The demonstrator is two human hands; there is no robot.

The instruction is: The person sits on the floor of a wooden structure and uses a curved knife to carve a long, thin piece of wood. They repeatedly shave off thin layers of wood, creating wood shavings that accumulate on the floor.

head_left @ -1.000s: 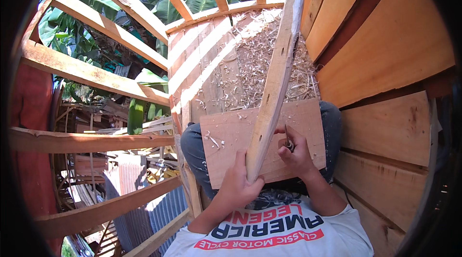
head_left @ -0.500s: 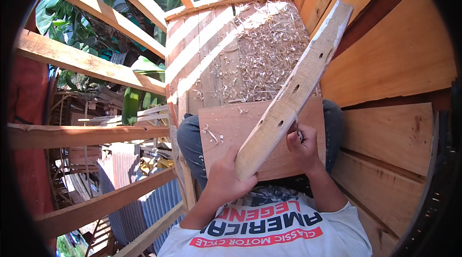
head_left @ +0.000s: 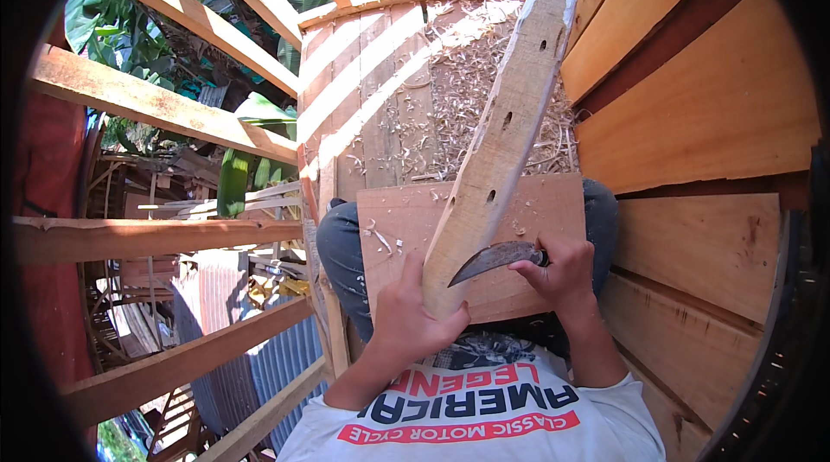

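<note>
Here I see the long wooden plank (head_left: 506, 129) with holes slanting up from the lap board (head_left: 553, 203), left hand (head_left: 406, 324) gripping its lower end. Right hand (head_left: 562, 270) clasps a curved knife (head_left: 493, 259) against the plank; a slip could cut my left fingers. The knife's handle is hidden.

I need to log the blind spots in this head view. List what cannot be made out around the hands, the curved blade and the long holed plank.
- Handle of the curved blade: hidden inside the right hand.
- Near end of the long plank: covered by the left hand.
- Far end of the plank: cut off by the picture's top edge.
- Lap under the flat board: hidden by the board.
</note>
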